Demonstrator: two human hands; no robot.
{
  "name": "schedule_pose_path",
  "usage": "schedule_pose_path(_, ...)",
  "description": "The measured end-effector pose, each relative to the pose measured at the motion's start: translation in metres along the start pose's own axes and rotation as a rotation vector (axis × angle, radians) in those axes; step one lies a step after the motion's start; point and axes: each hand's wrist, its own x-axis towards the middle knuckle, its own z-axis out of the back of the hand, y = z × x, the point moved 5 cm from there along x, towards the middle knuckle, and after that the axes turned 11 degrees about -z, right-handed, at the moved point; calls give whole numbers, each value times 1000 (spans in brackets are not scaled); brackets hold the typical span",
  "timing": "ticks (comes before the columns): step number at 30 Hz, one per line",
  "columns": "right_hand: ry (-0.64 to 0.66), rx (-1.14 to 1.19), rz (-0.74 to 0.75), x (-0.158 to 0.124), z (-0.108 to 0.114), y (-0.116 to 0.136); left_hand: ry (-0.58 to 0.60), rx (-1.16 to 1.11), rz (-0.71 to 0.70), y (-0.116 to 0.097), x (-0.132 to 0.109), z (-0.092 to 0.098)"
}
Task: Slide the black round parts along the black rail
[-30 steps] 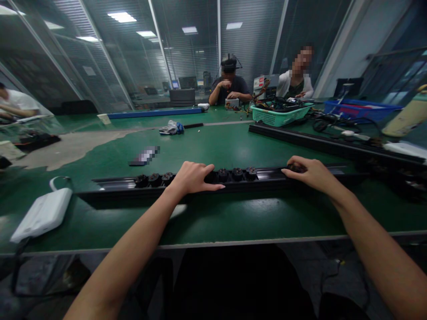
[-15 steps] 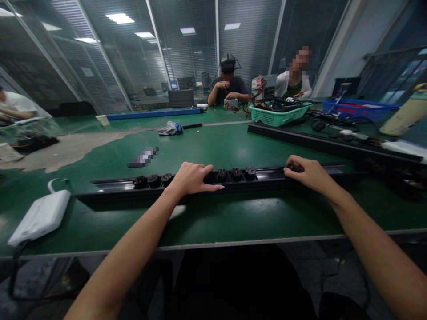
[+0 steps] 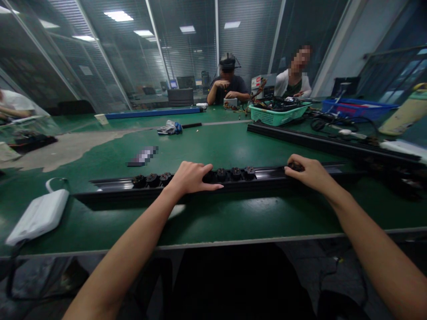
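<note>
The black rail [image 3: 271, 183] lies lengthwise on the green table [image 3: 260, 218], near its front edge. Three sockets [image 3: 152, 180] stand in its channel to the left of the left hand [image 3: 191, 177], and three more [image 3: 236, 173] to the right. The left hand lies palm down over the rail, thumb spread from forefinger; whether it grips anything beneath, I cannot tell. The right hand [image 3: 306, 169] pinches a dark piece [image 3: 296, 166] between thumb and fingers, at the channel, apart from the nearest socket.

Beyond the rail lies a phone [image 3: 143, 156]; to the left, a white box [image 3: 38, 218]; at the far right, a second rail [image 3: 310, 139] slants across the table.

The pinched piece could tip or jam against the channel wall if pushed askew, or slip if the pinch loosens. Uneven pressure from the hands could make the rail skid or roll on the smooth table.

The right fingers cover most of the piece, so whether it sits in the channel is unclear. The left hand hides the middle of the row, and the rail's right end fades into shadow.
</note>
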Motion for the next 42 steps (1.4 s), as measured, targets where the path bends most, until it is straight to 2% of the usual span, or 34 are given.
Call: schedule_pose_path(42,-28,-14,11,-1,3,-5,15,11,1,1,1,-1)
